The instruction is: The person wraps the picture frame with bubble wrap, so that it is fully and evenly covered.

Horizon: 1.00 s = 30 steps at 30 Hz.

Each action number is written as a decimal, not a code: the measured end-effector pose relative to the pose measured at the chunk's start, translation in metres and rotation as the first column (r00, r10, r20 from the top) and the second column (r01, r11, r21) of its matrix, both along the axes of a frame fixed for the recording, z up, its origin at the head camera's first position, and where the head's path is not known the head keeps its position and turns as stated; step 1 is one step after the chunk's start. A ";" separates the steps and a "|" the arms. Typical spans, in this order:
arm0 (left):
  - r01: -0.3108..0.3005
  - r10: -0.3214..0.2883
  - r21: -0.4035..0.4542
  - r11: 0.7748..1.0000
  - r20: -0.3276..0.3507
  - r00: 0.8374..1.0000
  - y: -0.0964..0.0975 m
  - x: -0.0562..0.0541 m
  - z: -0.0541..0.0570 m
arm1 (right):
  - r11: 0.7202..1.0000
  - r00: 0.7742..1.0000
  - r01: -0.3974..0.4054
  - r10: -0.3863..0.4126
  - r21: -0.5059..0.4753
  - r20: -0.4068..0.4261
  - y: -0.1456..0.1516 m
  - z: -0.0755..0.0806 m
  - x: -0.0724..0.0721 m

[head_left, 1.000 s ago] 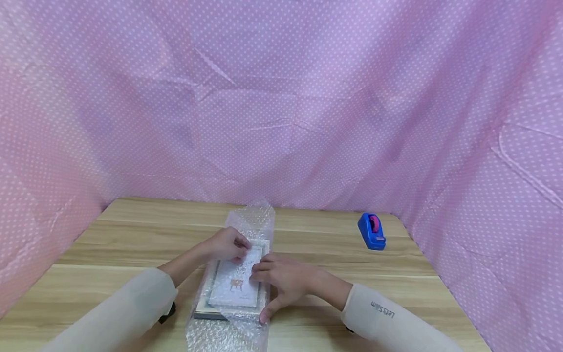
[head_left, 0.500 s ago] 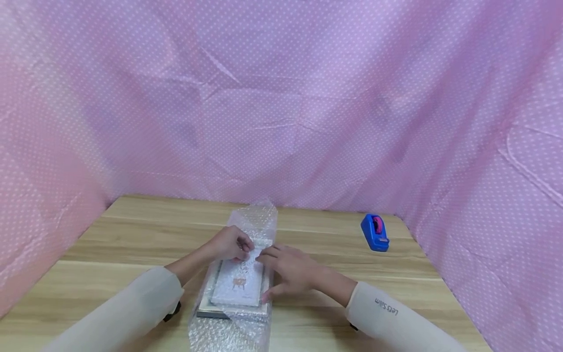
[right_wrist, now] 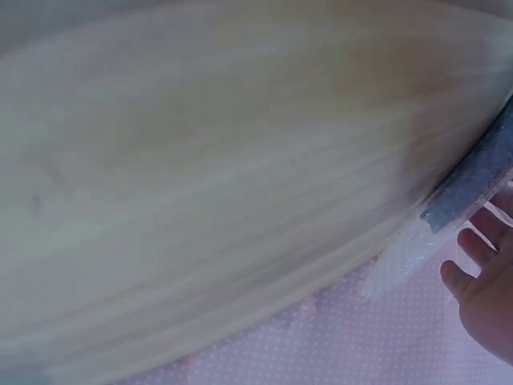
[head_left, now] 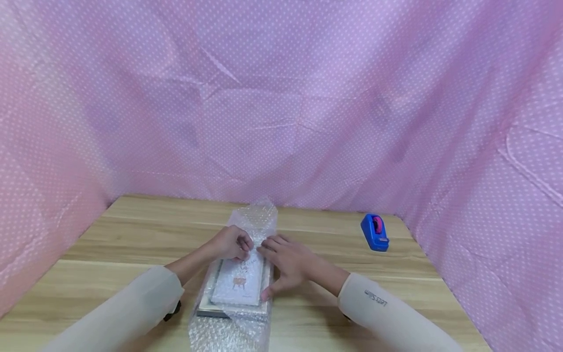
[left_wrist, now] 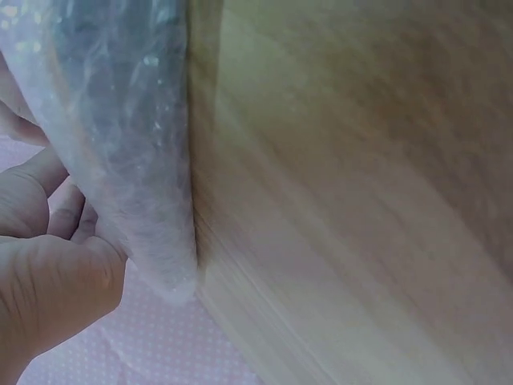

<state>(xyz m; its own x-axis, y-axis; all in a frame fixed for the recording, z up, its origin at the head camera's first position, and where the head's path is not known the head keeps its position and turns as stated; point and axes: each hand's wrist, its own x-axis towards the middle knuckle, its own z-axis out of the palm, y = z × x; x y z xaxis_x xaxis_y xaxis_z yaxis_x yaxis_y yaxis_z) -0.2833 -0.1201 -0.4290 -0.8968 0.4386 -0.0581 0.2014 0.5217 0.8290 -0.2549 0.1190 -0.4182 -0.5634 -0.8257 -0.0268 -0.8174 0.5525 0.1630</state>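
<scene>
A picture frame (head_left: 239,297) lies flat on the table, wrapped in clear bubble wrap (head_left: 252,220) that extends past its far and near ends. A small orange drawing shows through the wrap. My left hand (head_left: 230,243) is over the far part of the frame, fingers curled and pinching the bubble wrap on top. My right hand (head_left: 288,261) rests along the frame's right side, fingers spread over the edge and thumb lower down. The right wrist view shows the frame's dark side edge (right_wrist: 473,176) beside the loosely extended fingers.
A blue tape dispenser (head_left: 375,233) with a pink roll stands at the back right of the wooden table (head_left: 145,230). Pink dotted cloth (head_left: 281,98) hangs behind the table and on both sides.
My right hand has slid a little toward the far end along the frame's right side, its thumb lifting off the near corner. The left hand keeps its place on the wrap.
</scene>
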 end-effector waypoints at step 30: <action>0.294 -0.462 -0.412 0.862 -0.401 0.791 -0.045 0.004 -0.003 | 1.000 0.988 0.008 -0.008 0.000 0.155 0.015 0.001 -0.015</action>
